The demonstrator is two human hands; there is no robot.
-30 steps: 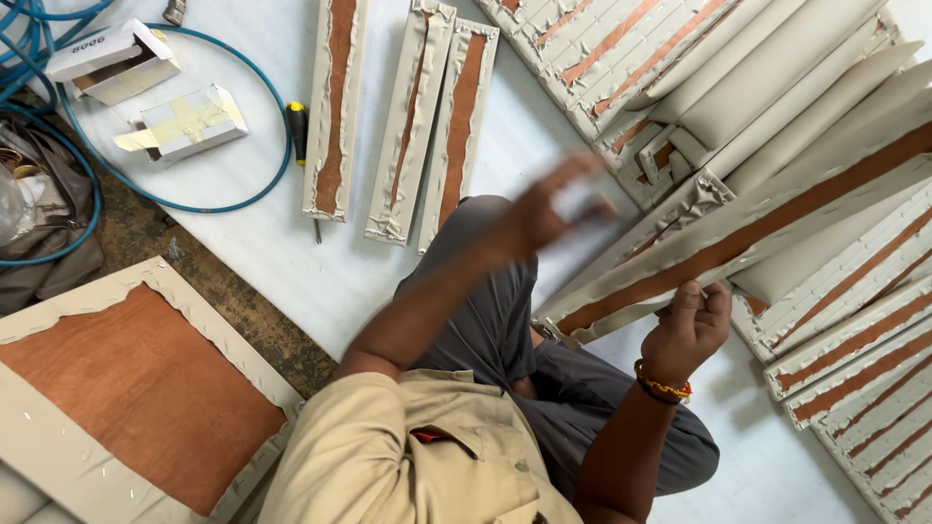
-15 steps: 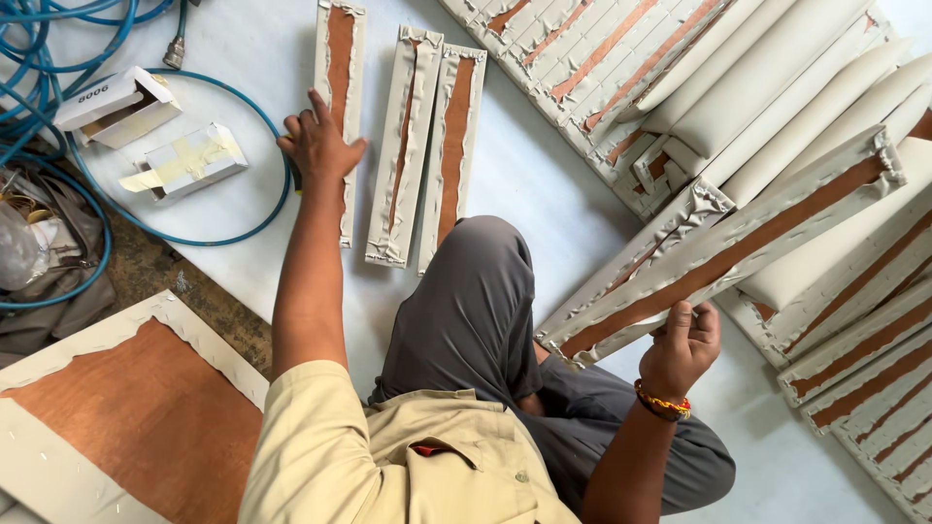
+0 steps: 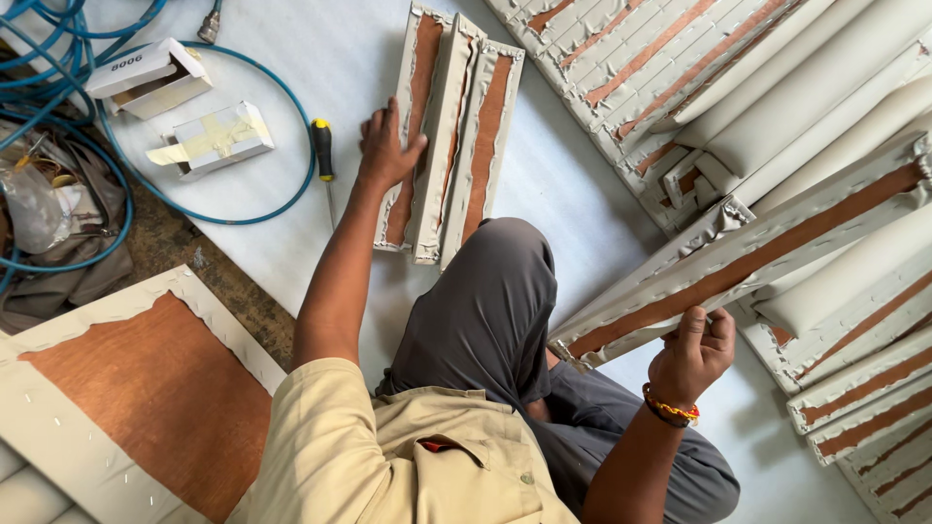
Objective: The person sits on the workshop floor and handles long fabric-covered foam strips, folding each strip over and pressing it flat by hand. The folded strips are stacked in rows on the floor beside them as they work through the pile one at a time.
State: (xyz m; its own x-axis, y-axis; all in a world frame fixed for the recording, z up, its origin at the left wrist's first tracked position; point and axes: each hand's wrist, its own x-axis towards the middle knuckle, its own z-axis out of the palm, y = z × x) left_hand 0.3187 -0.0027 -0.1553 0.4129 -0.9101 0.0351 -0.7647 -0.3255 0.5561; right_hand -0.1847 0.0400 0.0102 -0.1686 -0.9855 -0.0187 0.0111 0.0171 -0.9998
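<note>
My left hand [image 3: 386, 147] rests flat, fingers spread, on the leftmost of three short upholstered strips [image 3: 454, 136] that lie side by side on the white sheet, backs up with brown wood showing. My right hand [image 3: 691, 354] grips the lower edge of a long upholstered strip [image 3: 748, 260] that slants up to the right over my grey-trousered knee [image 3: 495, 291]. That long strip is cream fabric stapled round a brown wooden core.
A black-and-yellow screwdriver [image 3: 323, 155] lies left of my left hand. A blue air hose [image 3: 116, 165] coils around two small cardboard boxes [image 3: 209, 139]. Stacks of similar strips [image 3: 777, 87] fill the right side. A large fabric-edged wooden panel [image 3: 136, 388] lies lower left.
My left arm swung from in front of me out to the left and came down on the short strips. My right hand kept hold of the long strip.
</note>
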